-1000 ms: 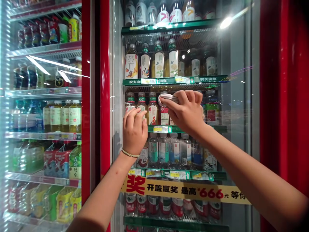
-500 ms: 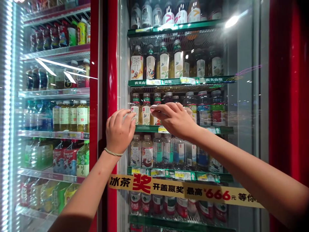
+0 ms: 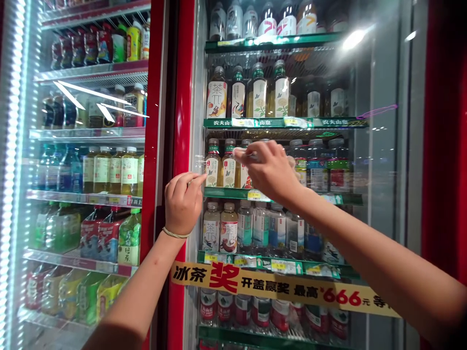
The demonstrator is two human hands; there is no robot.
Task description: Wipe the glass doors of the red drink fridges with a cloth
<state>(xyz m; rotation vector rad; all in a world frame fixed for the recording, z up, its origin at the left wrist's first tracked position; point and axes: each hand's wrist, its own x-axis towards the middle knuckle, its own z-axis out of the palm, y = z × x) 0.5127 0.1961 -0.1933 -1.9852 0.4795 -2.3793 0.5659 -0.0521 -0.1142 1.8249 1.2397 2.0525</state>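
Note:
My left hand (image 3: 183,201), with a pale band round its wrist, is at the left edge of the glass door (image 3: 365,160), beside the red frame (image 3: 184,116). Its fingers and thumb are drawn together; whether they hold anything thin or clear I cannot make out. Further right, my right hand (image 3: 272,165) is raised before the glass at the bottled-tea shelf, its fingers bent in a pinch. Something pale shows at its fingertips, too blurred to name. Behind the glass, tea bottles (image 3: 229,167) stand upright, partly covered by my right hand.
A yellow strip with Chinese print (image 3: 277,287) crosses the door below my hands. Green-edged shelves (image 3: 219,193) hold rows of bottles inside. To the left is another lit cooler with drinks (image 3: 104,170), separated by a red post (image 3: 157,121).
The view has shifted slightly, so the cooler sits further right. My left fingers and thumb have come closer together. My right hand has tilted a little and stays raised before the glass.

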